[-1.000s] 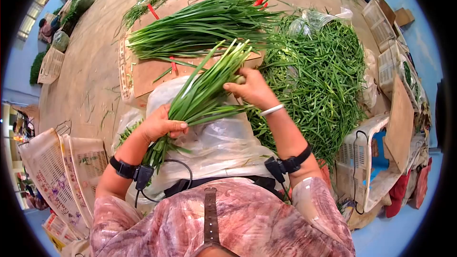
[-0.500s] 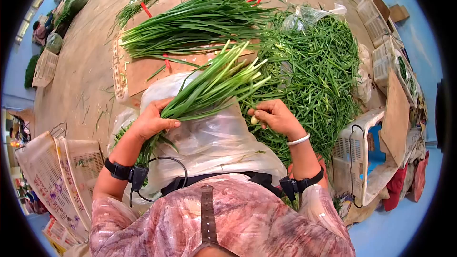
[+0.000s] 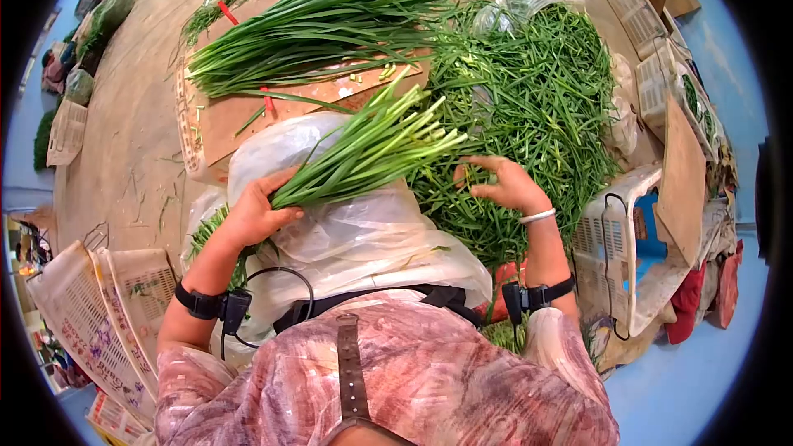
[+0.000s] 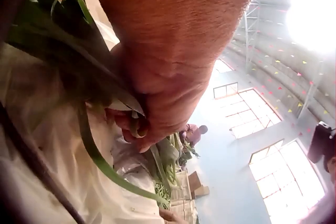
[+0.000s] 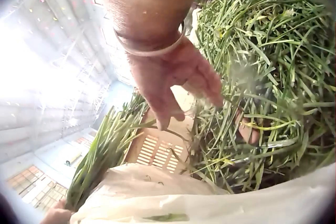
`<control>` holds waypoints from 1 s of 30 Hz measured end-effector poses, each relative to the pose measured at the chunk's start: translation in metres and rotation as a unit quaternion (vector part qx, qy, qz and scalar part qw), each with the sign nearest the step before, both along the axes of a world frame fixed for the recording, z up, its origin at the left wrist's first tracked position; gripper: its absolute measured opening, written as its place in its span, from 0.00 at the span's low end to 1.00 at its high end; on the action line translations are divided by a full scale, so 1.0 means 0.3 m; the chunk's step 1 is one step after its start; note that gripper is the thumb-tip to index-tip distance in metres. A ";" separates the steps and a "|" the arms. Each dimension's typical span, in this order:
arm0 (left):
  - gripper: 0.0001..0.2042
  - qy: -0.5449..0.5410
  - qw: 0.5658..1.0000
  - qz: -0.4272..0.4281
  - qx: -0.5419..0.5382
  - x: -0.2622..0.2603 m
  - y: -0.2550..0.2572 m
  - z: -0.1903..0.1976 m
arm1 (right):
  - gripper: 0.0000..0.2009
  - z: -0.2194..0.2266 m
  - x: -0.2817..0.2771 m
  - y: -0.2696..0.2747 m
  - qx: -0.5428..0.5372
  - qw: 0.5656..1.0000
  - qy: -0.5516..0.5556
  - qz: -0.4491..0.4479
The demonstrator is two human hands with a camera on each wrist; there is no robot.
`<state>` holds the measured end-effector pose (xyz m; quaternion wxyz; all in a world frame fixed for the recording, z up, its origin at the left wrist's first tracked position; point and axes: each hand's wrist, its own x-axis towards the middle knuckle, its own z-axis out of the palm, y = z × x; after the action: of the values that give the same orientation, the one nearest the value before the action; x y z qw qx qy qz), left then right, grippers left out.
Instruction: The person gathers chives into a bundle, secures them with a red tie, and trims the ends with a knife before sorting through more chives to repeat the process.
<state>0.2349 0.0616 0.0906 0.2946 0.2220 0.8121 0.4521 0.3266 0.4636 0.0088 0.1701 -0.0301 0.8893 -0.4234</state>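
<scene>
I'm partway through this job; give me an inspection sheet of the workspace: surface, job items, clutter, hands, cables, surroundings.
Surface: flat brown board ahead; translucent white plastic sheet over the lap.
Job's things: long green leafy bunch with pale stem ends, held; larger dark-green leafy bunch lying on the board; loose green leaf heap to the right.
Clutter: narrow red strip and short pale-green stem scraps on the board.
Hands: left hand grips the pale-ended bunch; right hand is apart from it, near the heap, with nothing seen held.
Cables: thin black cable loops near the left forearm.
Surroundings: white plastic crate at right; pale blue wall beyond.
</scene>
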 end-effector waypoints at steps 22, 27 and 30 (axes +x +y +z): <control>0.24 0.160 0.982 0.087 0.058 0.045 0.008 -0.031 | 0.10 0.120 -0.276 -0.257 -0.147 0.961 0.107 -0.208; 0.24 0.178 0.978 0.103 0.026 0.032 0.016 0.002 | 0.10 0.169 -0.283 -0.298 -0.009 0.894 0.381 -0.235; 0.26 0.106 0.987 0.103 0.065 0.010 0.004 -0.047 | 0.11 0.154 -0.307 -0.304 0.109 0.849 0.463 -0.228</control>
<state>0.2379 0.0629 0.0763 0.1432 0.2027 0.8261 0.5060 0.2346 0.3723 0.0549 -0.3609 -0.0002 0.8870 -0.2880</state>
